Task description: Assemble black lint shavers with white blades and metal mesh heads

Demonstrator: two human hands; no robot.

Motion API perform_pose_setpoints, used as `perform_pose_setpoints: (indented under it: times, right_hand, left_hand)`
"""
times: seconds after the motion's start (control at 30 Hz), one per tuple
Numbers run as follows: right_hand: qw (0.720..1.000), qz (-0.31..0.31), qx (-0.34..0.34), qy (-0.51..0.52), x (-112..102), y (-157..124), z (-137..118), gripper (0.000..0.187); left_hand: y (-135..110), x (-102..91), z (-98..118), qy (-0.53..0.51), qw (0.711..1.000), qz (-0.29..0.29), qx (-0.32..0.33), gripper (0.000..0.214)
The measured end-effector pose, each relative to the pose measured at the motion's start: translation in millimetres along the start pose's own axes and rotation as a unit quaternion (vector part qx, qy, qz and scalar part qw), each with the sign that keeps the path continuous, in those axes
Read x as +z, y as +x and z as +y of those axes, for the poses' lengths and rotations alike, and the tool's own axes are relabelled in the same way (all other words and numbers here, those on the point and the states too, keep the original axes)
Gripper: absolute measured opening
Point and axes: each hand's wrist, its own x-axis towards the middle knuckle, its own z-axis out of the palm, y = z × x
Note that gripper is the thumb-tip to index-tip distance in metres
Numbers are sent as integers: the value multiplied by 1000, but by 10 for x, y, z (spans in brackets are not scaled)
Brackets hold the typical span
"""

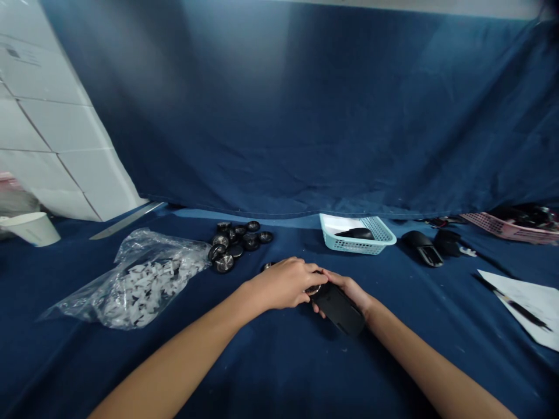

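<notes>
In the middle of the table my right hand (353, 291) is closed around a long black rounded casing (339, 308), which lies tilted, its far end up and to the left. My left hand (290, 283) reaches over that far end, fingers bent onto a small round black piece (313, 289) with a shiny patterned face. The round piece sits against the casing's end; fingers hide how they meet. Behind my left hand shows part of another round black piece (268, 266). Farther back to the left lies a cluster of similar round black pieces (236, 250).
On the left are a clear plastic bag of small white parts (148, 288), a paper cup (37, 228) and a metal ruler-like strip (126, 221). Rightward stand a light blue basket (360, 245), black casings (421, 247), a pink basket (509, 228) and white paper with a pen (530, 314).
</notes>
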Motion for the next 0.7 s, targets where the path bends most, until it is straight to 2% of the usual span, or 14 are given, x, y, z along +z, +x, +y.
perform_pose_setpoints:
  times: [0.13,0.23,0.43,0.57,0.7]
  right_hand:
    - [999,-28,30,-3,-39,11,-1,47]
    - [998,-45,41,0,-21,1,26,59]
    - [993,-95,67,21,216,-83,70,74]
    - [993,-90,-23,78,475,-217,-10,84]
    - [985,6,-165,52,693,-342,-137,67]
  left_hand:
    - [11,-53,10,-7,1000,-10,-11,50]
    - [3,-102,10,-68,998,9,-11,51]
    - [-72,-303,1,-207,976,36,-49,51]
    - [-129,-432,-68,-285,947,99,-110,50]
    - [-156,-465,-153,-378,892,165,-183,49]
